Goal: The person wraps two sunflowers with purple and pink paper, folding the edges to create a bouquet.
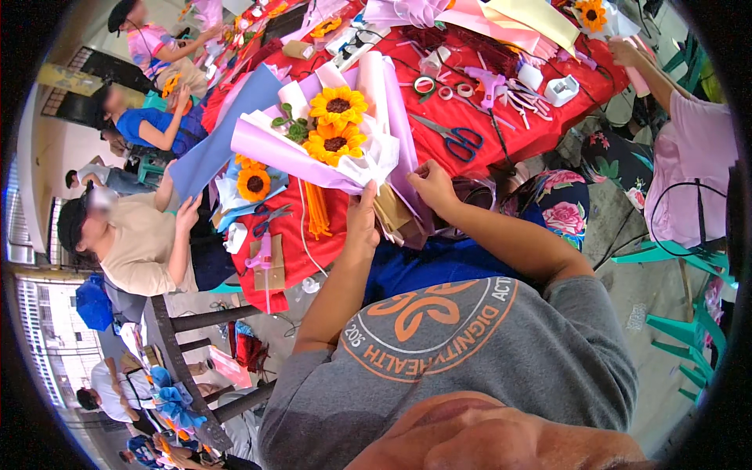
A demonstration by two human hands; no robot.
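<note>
A bouquet with two yellow crocheted sunflowers (pixel 335 145) and green leaves (pixel 294 125) lies tilted before me, wrapped in lilac paper (pixel 290 153). White tissue (pixel 374 160) gathers below the blooms, and a brown paper piece (pixel 395 211) shows at the stem end. My left hand (pixel 364 219) grips the bouquet's lower left side, thumb upward. Closed at the lower right, my right hand (pixel 433 188) pinches the edge of the lilac wrapping paper. Orange stems (pixel 316 210) lie just left of the bouquet on the red tablecloth.
Blue-handled scissors (pixel 458 141), a lilac glue gun (pixel 487 84), tape rolls (pixel 425 86) and a white dispenser (pixel 561 91) lie right of the bouquet. Another glue gun (pixel 265 252) rests front left. A co-worker (pixel 145 243) holds blue paper (pixel 223 133) close by. Green chairs (pixel 693 341) stand at right.
</note>
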